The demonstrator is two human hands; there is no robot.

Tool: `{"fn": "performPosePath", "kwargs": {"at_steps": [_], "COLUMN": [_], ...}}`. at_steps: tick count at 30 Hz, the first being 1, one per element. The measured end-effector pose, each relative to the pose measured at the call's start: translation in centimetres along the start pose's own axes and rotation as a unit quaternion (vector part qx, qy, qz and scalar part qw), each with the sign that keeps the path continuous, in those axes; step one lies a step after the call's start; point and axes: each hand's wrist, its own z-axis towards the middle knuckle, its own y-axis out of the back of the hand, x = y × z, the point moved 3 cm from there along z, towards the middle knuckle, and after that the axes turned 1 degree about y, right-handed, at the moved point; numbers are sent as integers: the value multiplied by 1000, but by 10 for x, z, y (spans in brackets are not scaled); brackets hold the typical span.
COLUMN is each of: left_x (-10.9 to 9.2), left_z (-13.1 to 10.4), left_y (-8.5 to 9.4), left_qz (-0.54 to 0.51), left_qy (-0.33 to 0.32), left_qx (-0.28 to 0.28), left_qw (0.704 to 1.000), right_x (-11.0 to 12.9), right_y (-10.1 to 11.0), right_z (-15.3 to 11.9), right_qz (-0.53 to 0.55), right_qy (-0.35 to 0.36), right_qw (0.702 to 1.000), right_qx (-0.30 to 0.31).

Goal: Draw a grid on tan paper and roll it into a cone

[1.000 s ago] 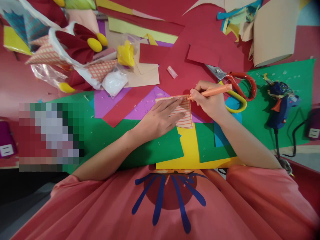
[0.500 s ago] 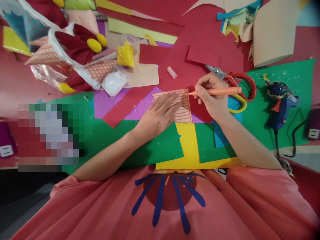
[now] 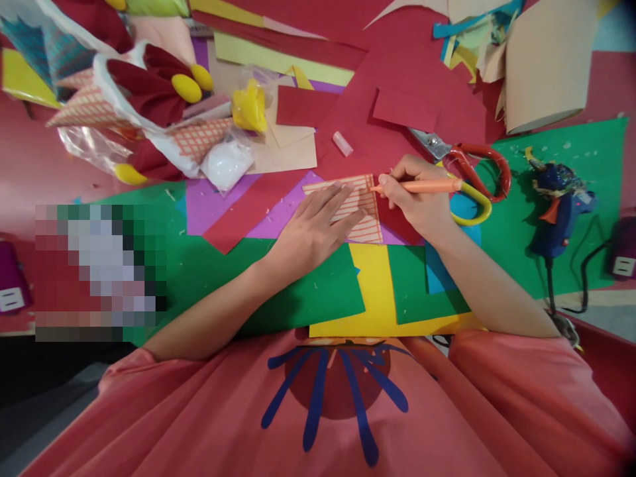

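My right grip [image 3: 420, 207] pinches orange marker [image 3: 437, 186], tip near right edge of striped paper [image 3: 370, 228]; left hand [image 3: 315, 228] flat, pinning it over purple sheet [image 3: 278, 215]. Too light press could let paper skid, skewing lines.

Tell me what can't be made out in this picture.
Head view: part of the lined paper, under the left hand.
Head view: blade tips of the scissors, under a red paper piece.
Head view: whatever the pixelated patch covers.
Head view: part of the left purple box, past the picture's edge.
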Motion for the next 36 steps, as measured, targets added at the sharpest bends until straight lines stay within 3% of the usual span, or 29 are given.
{"fn": "performPosePath", "kwargs": {"at_steps": [21,30,36], "left_x": [-1,1,2], "left_z": [1,2,3], "left_y": [2,4,7], "left_qz": [-14,-34,-26], "left_qy": [6,21,49], "left_qx": [-1,11,13], "left_qw": [1000,999,998], "right_x": [-3,-4,-1], "right_y": [-2,-1,0], "right_z": [2,2,0], "right_qz": [25,105,85], "right_qy": [-31,-64,-42], "right_qw": [999,992,995], "right_qx": [24,-20,-11]}}
